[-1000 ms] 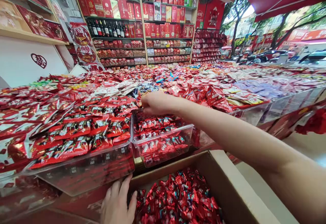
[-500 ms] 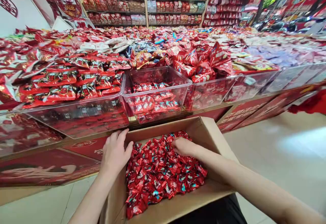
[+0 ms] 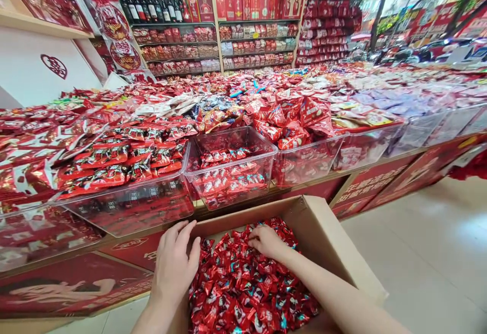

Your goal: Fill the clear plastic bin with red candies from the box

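A cardboard box (image 3: 335, 253) in front of me is full of red-wrapped candies (image 3: 247, 288). My left hand (image 3: 175, 265) lies over the box's left rim, fingers stretched out, holding the edge. My right hand (image 3: 266, 241) rests on the candies near the back of the box, fingers curled into the pile; what they hold is hidden. Just beyond the box stands a clear plastic bin (image 3: 232, 169) partly filled with the same kind of red candies.
A long counter holds several clear bins heaped with red snack packets (image 3: 114, 161) and sweets (image 3: 297, 116). Shelves (image 3: 213, 25) of red boxes and bottles line the back wall. Pale tiled floor (image 3: 429, 253) lies to the right.
My right hand came back from the clear bin down into the box and now digs into the candies. The view has tilted up a little since half a second ago.
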The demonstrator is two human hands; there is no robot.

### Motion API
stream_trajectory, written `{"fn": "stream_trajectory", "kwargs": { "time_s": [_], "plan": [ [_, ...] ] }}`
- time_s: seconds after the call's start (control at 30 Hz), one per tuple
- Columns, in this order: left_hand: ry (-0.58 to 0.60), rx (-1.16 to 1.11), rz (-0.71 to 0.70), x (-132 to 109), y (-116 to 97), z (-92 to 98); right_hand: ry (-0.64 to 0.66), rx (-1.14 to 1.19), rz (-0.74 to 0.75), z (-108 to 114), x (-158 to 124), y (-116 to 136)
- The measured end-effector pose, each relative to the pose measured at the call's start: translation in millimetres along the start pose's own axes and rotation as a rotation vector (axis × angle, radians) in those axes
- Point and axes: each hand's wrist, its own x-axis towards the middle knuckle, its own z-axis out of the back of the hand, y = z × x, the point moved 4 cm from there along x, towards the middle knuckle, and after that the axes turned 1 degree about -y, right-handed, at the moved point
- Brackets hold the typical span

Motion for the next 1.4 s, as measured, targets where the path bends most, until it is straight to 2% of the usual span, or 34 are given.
{"fn": "stream_trajectory", "kwargs": {
  "time_s": [0.07,0.1,0.13,0.2,0.27,0.3,0.43,0.5,0.57,0.67,0.73,0.77,0.83,0.9,0.97,1.03,1.1,1.13,1.17,1.23,1.33,1.4],
  "plan": [
    [-0.045,-0.125,-0.008,-6.8,-16.8,3.3,-0.040,0.423,-0.004,22.2,-10.2,15.8],
    [-0.033,-0.289,0.038,-10.3,-25.7,2.7,-0.049,0.651,0.005,32.2,-16.3,25.9],
    [0.036,-0.464,0.134,-13.9,-33.8,-1.4,-0.049,0.848,0.026,41.1,-22.8,36.8],
    [0.249,-0.810,0.365,-21.5,-50.2,-14.8,-0.037,1.091,0.086,54.7,-35.2,57.4],
    [0.385,-1.088,0.540,-26.7,-63.6,-24.2,-0.015,1.215,0.115,61.5,-44.7,71.3],
    [0.412,-1.169,0.592,-27.5,-67.5,-26.2,-0.007,1.253,0.113,62.7,-47.9,75.3],
    [0.423,-1.232,0.666,-26.0,-69.2,-23.9,0.054,1.356,0.046,58.1,-54.0,79.5],
    [0.409,-1.266,0.705,-25.2,-67.7,-21.2,0.038,1.362,0.029,56.9,-56.5,79.2],
    [0.369,-1.299,0.735,-24.4,-66.4,-18.5,-0.123,1.255,0.083,62.4,-60.8,78.1],
    [0.299,-1.275,0.706,-23.3,-68.2,-12.6,-0.399,0.791,0.396,75.4,-74.5,87.2],
    [0.286,-1.230,0.661,-24.3,-73.1,-7.0,-0.434,0.413,0.628,75.1,-85.6,99.4],
    [0.276,-1.212,0.647,-25.4,-75.3,-3.5,-0.429,0.259,0.699,73.5,-90.4,104.3],
    [0.224,-1.189,0.622,-27.6,-75.7,5.2,-0.413,0.067,0.758,74.6,-98.1,111.9],
    [0.137,-1.130,0.568,-27.6,-66.6,14.5,-0.388,0.005,0.793,87.2,-104.5,120.9],
    [0.040,-0.977,0.496,-24.8,-46.7,21.5,-0.415,-0.001,0.838,115.9,-107.8,133.3],
    [-0.061,-0.742,0.451,-20.7,-20.8,23.8,-0.535,-0.020,0.847,158.6,-102.1,148.1],
    [-0.098,-0.574,0.408,-16.5,0.4,19.6,-0.658,-0.062,0.769,204.4,-81.3,163.1],
    [-0.096,-0.529,0.388,-14.9,7.3,16.0,-0.664,-0.092,0.699,224.0,-64.6,170.3],
    [-0.084,-0.506,0.363,-13.7,11.2,12.3,-0.623,-0.134,0.609,239.5,-44.3,176.8],
    [-0.056,-0.496,0.310,-12.9,11.7,7.1,-0.411,-0.256,0.422,255.0,0.6,186.4],
    [-0.028,-0.531,0.306,-15.5,5.8,6.2,-0.006,-0.490,0.189,246.4,55.2,187.7],
    [-0.037,-0.569,0.354,-18.6,4.4,8.0,0.125,-0.612,0.144,232.1,77.2,184.7]
  ]
}}
